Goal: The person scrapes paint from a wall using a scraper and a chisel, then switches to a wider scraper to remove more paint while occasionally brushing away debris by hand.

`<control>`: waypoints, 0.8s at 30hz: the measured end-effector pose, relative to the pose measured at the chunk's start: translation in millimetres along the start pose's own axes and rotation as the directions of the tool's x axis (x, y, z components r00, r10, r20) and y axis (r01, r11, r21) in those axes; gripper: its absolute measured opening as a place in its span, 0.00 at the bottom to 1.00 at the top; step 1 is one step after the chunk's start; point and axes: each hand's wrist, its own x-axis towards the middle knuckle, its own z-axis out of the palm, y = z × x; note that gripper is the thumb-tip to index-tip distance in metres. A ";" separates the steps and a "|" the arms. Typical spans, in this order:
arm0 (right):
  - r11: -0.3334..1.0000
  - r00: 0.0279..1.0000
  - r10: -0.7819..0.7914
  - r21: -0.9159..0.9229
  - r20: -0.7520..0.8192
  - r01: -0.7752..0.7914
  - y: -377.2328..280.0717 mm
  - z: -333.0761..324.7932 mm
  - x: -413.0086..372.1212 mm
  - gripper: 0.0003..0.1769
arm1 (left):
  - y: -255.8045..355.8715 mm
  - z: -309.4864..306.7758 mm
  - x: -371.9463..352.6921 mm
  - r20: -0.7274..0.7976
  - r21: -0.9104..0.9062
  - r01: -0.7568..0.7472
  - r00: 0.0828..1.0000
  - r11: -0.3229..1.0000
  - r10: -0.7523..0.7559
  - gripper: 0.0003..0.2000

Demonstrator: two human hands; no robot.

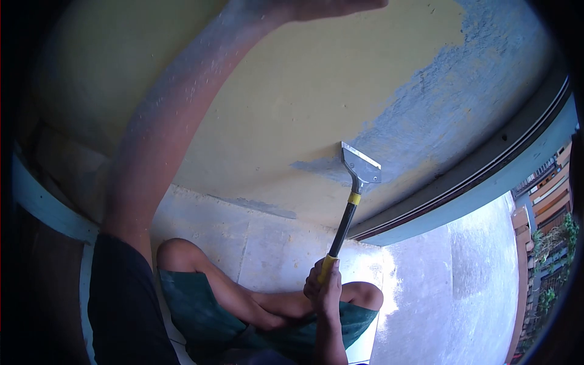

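My right hand (pixel 324 287) is wrapped around the yellow lower grip of a long-handled scraper (pixel 345 226). The tool has a black shaft, and its wide metal blade lies against the wall (pixel 292 79), at the edge of a rough grey-blue patch (pixel 413 128). At the top of the view my left hand (pixel 331 7) is stretched out flat by the yellowish painted wall, partly cut off by the frame. Pale flecks of dust or paint cling to my left forearm (pixel 176 109).
My crossed legs (pixel 243 298) are on the pale tiled floor (pixel 267 243) below the wall. A door or window frame (pixel 474 176) curves along the right, with bright floor, plants (pixel 550 298) and brown structures beyond. Another pale-blue frame (pixel 52 204) stands at the left.
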 end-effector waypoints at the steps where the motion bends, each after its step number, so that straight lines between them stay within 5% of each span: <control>1: 1.000 1.000 -0.006 0.008 -0.001 0.006 -0.5 -0.1 1.8 0.27 | 26.7 -37.1 -17.1 0.171 -0.052 0.214 0.964 0.975 -0.203 0.32; 4: 0.997 1.000 0.004 0.080 -0.009 -0.003 1.5 4.5 0.2 0.27 | 99.8 -124.0 -66.5 0.379 -0.071 0.526 0.800 0.847 -0.465 0.29; 11: 0.998 0.999 0.000 0.058 0.049 -0.003 3.6 3.7 3.0 0.26 | 206.5 -190.5 -173.0 0.703 0.040 0.727 0.467 0.685 -0.536 0.39; 21: 0.994 1.000 -0.010 0.112 -0.008 0.011 8.6 -2.4 6.4 0.28 | 225.4 -161.5 -204.7 0.772 0.126 0.697 0.378 0.706 -0.510 0.52; 24: 0.997 1.000 -0.023 0.076 0.004 0.023 1.7 -3.3 5.9 0.28 | 224.8 -162.8 -205.2 0.778 0.127 0.736 0.342 0.665 -0.527 0.49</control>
